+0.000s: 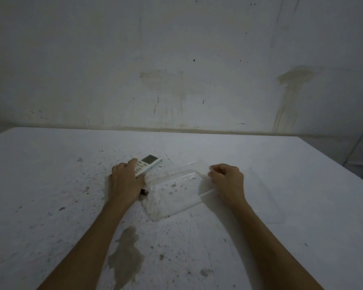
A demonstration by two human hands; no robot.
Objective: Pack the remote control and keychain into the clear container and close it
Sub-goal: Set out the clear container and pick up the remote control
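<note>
A white remote control with a small grey screen lies on the table, and my left hand is closed around its near end. A clear container sits open just right of that hand, empty. My right hand pinches the container's far right rim with curled fingers. A faint clear lid seems to lie to the right, partly behind my right forearm. A small dark red object, possibly the keychain, peeks out under my left wrist; most of it is hidden.
The white table is speckled, with a brownish stain near the front between my forearms. A stained wall rises directly behind the table's far edge. The table's right edge falls away at the far right.
</note>
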